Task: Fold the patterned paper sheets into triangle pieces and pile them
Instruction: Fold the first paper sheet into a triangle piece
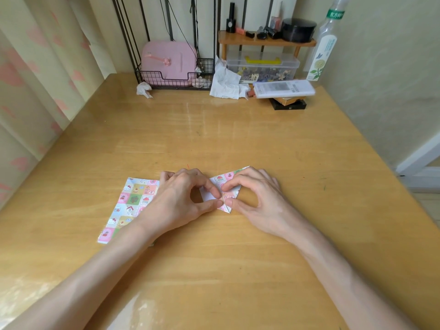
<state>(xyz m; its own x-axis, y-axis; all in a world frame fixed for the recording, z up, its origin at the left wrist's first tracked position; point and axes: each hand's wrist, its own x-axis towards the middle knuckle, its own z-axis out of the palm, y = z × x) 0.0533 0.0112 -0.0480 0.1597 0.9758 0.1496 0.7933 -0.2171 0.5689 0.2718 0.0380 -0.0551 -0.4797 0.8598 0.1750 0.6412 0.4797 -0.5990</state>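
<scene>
1. Left hand (181, 198) pinches the white inner face of a partly folded patterned sheet (221, 181) between curled thumb and forefinger.
2. Right hand (257, 198) pinches the same sheet from the right, thumb and forefinger closed on its patterned flap, just beside the left fingertips.
3. That sheet lies on the wooden counter (214, 134), near the middle, with one corner pointing far-right past the right hand.
4. Flat patterned sheets (132, 201) lie to the left, partly under the left hand and wrist.
5. At the far edge stand a wire basket (176, 79) holding a pink case (169, 59), a crumpled tissue (144, 89), a clear plastic box (262, 67) and a bottle (326, 44).
</scene>
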